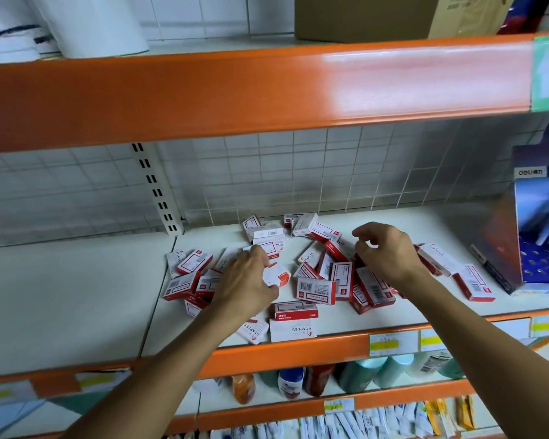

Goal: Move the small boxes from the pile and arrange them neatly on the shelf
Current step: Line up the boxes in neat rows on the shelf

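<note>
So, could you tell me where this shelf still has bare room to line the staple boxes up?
The left shelf panel, between the slotted upright and the front edge, is bare. A strip behind the pile, right of centre, is free too. It is crowded around both hands and toward the pen display box.

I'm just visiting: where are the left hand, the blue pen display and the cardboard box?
left hand (246, 280), head view, back of hand
blue pen display (534, 223), head view, front panel
cardboard box (362, 17), head view, front face
</note>
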Available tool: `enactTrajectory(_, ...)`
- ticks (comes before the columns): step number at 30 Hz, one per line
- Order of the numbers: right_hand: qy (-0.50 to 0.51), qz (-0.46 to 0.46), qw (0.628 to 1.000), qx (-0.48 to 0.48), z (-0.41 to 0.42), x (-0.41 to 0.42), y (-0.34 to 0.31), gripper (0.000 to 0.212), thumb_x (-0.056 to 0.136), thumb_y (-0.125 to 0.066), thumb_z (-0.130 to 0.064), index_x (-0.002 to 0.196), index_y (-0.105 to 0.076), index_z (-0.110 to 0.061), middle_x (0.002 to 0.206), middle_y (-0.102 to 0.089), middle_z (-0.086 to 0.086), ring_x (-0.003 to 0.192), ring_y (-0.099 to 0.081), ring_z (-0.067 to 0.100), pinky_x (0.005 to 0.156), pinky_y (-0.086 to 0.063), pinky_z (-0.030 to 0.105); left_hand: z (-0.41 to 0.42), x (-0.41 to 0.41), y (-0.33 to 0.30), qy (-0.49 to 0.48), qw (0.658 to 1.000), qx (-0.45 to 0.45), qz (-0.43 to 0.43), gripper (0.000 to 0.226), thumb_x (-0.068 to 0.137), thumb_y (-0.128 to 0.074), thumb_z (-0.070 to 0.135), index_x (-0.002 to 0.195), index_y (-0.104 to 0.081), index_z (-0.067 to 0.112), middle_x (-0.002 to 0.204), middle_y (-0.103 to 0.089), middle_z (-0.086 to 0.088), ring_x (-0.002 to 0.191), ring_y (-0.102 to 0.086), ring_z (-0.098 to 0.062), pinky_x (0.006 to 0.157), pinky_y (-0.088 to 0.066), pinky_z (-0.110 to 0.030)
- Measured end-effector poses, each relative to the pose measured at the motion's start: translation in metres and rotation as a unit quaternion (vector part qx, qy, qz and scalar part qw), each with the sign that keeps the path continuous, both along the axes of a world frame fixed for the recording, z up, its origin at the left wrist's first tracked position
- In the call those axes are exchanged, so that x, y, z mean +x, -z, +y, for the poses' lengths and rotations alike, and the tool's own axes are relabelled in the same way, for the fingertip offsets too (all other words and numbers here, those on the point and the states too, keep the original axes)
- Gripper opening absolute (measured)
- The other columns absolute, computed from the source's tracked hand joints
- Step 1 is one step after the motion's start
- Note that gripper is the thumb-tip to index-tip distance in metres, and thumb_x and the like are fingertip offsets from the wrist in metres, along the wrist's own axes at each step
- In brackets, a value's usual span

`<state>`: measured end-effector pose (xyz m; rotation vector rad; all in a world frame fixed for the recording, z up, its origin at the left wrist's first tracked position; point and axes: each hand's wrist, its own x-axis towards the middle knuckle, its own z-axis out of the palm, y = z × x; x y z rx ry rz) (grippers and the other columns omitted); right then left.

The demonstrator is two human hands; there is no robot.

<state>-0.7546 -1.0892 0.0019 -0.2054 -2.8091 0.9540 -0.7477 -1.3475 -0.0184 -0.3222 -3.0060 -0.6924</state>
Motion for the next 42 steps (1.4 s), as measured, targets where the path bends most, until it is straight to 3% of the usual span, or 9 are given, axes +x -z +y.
enactTrajectory(8,-0.033,0.012,0.999,-0.006,-0.015,-0.014,0.003,0.027,0.094,-0.059,-0.019,0.120,-0.067,-0.016,0.116,-0.069,0.002,0.094,-0.057,0.013,0.076,-0.047,0.024,-0.036,-0.013,-0.027,-0.060,0.989,0.131,-0.025,0.048,0.079,-0.078,0.027,0.123,-0.059,0.025,0.115,-0.053,0.001,0.090,-0.062,-0.009,0.073,-0.053,-0.025)
enactTrajectory(11,-0.047,0.028,0.998,-0.007,-0.022,-0.022,0.005,0.026,0.090,-0.061,-0.015,0.114,-0.070,-0.015,0.110,-0.071,0.004,0.090,-0.057,0.012,0.080,-0.046,0.024,-0.055,-0.015,-0.030,-0.090,0.984,0.154,-0.025,0.041,0.078,-0.078,0.029,0.113,-0.057,0.034,0.117,-0.058,0.002,0.089,-0.067,-0.014,0.074,-0.060,-0.039)
enactTrajectory(18,-0.074,0.039,0.996,0.010,-0.044,-0.036,0.001,0.031,0.085,-0.064,-0.014,0.116,-0.070,-0.014,0.114,-0.069,0.005,0.101,-0.063,0.021,0.083,-0.047,0.024,-0.097,-0.015,-0.029,-0.162,0.963,0.210,-0.043,0.040,0.083,-0.073,0.021,0.117,-0.055,0.030,0.115,-0.062,0.006,0.082,-0.070,-0.014,0.065,-0.060,-0.033)
enactTrajectory(21,-0.109,0.044,0.993,0.007,-0.061,-0.037,-0.002,0.028,0.084,-0.065,-0.015,0.111,-0.071,-0.018,0.113,-0.070,0.002,0.103,-0.063,0.022,0.089,-0.051,0.030,-0.112,-0.015,-0.026,-0.183,0.956,0.228,-0.039,0.041,0.081,-0.074,0.021,0.116,-0.056,0.032,0.115,-0.065,0.007,0.089,-0.068,-0.014,0.073,-0.060,-0.036)
enactTrajectory(27,-0.206,0.055,0.977,0.002,-0.103,-0.035,-0.009,0.028,0.086,-0.065,-0.016,0.113,-0.071,-0.016,0.111,-0.071,0.001,0.103,-0.065,0.018,0.092,-0.051,0.030,-0.132,-0.012,-0.021,-0.207,0.955,0.208,-0.044,0.040,0.082,-0.075,0.023,0.117,-0.056,0.028,0.110,-0.063,0.009,0.090,-0.068,-0.014,0.072,-0.061,-0.037)
enactTrajectory(30,-0.287,0.020,0.958,0.005,-0.133,-0.025,-0.015,0.035,0.091,-0.065,-0.030,0.123,-0.065,-0.018,0.120,-0.067,-0.003,0.108,-0.061,0.011,0.091,-0.047,0.021,-0.141,-0.011,-0.019,-0.218,0.954,0.203,-0.039,0.039,0.082,-0.076,0.022,0.116,-0.056,0.026,0.111,-0.063,0.007,0.091,-0.065,-0.013,0.070,-0.060,-0.035)
enactTrajectory(34,-0.369,-0.033,0.929,0.023,-0.180,-0.017,-0.013,0.052,0.083,-0.068,-0.053,0.127,-0.060,-0.026,0.116,-0.067,-0.006,0.100,-0.063,0.009,0.086,-0.056,0.031,-0.146,-0.009,-0.017,-0.210,0.955,0.205,-0.043,0.040,0.082,-0.075,0.020,0.117,-0.056,0.026,0.114,-0.064,0.004,0.094,-0.066,-0.016,0.068,-0.059,-0.032)
enactTrajectory(38,-0.405,-0.067,0.909,0.073,-0.204,-0.016,-0.005,0.054,0.081,-0.075,-0.042,0.129,-0.057,-0.023,0.118,-0.067,-0.001,0.098,-0.065,0.016,0.084,-0.057,0.034,-0.152,-0.008,-0.016,-0.195,0.959,0.200,-0.046,0.042,0.082,-0.075,0.020,0.120,-0.057,0.025,0.117,-0.065,0.003,0.093,-0.066,-0.014,0.067,-0.058,-0.029)
enactTrajectory(42,-0.360,-0.071,0.928,0.061,-0.191,-0.024,-0.003,0.047,0.083,-0.074,-0.033,0.127,-0.058,-0.022,0.103,-0.070,-0.004,0.086,-0.067,0.012,0.075,-0.058,0.029,-0.157,-0.009,-0.017,-0.200,0.956,0.209,-0.051,0.040,0.083,-0.074,0.022,0.118,-0.056,0.026,0.116,-0.064,0.005,0.088,-0.067,-0.012,0.064,-0.056,-0.028)
